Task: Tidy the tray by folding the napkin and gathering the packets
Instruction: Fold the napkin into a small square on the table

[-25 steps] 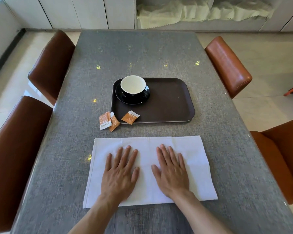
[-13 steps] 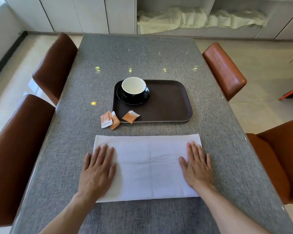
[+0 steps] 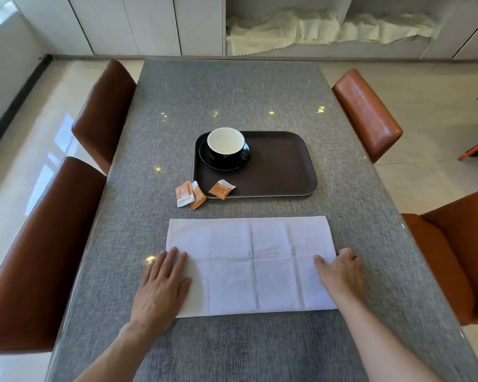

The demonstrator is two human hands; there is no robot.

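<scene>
A white napkin (image 3: 251,266) lies flat on the grey table (image 3: 232,86), creased into quarters, near the front edge. My left hand (image 3: 162,288) rests flat on its left edge, fingers apart. My right hand (image 3: 341,271) is at its right edge, thumb on top and fingers curled round the hem. Behind the napkin stands a dark brown tray (image 3: 282,166). One orange-and-white packet (image 3: 221,188) lies over the tray's front left rim. Two more packets (image 3: 189,194) overlap on the table just left of the tray.
A black cup with a white inside (image 3: 226,143) sits on a black saucer (image 3: 224,164) in the tray's back left corner. Brown leather chairs flank the table, two on the left (image 3: 39,244) and two on the right (image 3: 367,114).
Both hands slid outward from the napkin's middle to its left and right edges. The right hand's fingers went from flat to curled at the right edge. The view tilted slightly.
</scene>
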